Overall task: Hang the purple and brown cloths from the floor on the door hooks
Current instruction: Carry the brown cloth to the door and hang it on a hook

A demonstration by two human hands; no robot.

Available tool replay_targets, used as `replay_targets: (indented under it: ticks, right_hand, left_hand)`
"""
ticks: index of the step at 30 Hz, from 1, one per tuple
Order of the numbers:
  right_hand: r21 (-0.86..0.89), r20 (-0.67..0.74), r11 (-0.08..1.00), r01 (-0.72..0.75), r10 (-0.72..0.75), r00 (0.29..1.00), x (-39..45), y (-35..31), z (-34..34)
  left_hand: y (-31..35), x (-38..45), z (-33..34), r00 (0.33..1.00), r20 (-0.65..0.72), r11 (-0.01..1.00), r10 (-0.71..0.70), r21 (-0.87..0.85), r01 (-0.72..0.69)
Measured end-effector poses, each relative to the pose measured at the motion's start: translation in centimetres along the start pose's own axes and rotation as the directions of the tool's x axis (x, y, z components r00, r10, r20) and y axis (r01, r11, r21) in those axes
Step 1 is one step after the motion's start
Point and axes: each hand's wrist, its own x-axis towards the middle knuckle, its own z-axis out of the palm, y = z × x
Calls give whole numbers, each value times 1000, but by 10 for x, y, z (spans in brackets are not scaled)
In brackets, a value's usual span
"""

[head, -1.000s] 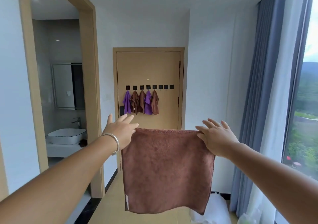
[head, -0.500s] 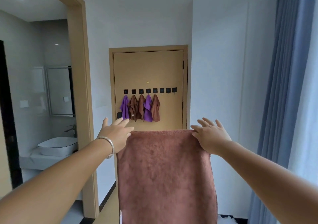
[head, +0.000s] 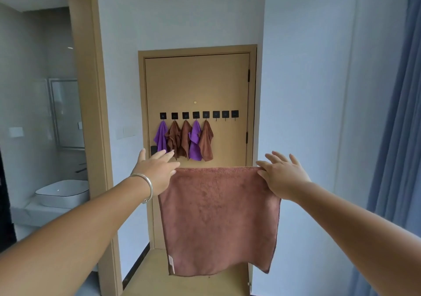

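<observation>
No writing is readable on the pale tag [head: 171, 265] at the brown cloth's [head: 218, 218] 7 o'clock corner, and your left hand [head: 157, 172] and right hand [head: 283, 177] each pinch a top corner, other fingers splayed, cloth hanging flat before the door [head: 198, 84], below its hooks [head: 225, 114].

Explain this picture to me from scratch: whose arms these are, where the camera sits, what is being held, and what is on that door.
No machine here: a person wears a wide-angle camera on the head, so you see their own arms reaching forward. The left hand, with a bangle on its wrist, and the right hand each hold a top corner of a brown cloth, which hangs spread between them. Ahead is a wooden door with a row of eight black hooks. The five hooks on the left already carry cloths, two purple and three brown; the three on the right are free. A bathroom sink shows at left, and curtains at right.
</observation>
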Motion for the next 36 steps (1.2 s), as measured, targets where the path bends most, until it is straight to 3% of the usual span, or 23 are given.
replay_targets:
  ticks: [15,36]
  right_hand:
    - [-63,-29,998,-14,12,999,252,-7,95]
    - [-31,-20,999,19,-19,1000,499,-5,235]
  left_hand:
    - [-73,238,119,998,-58,999,-15,-39,13]
    - [-126,469,252,1000,-10,999,-12,48,12]
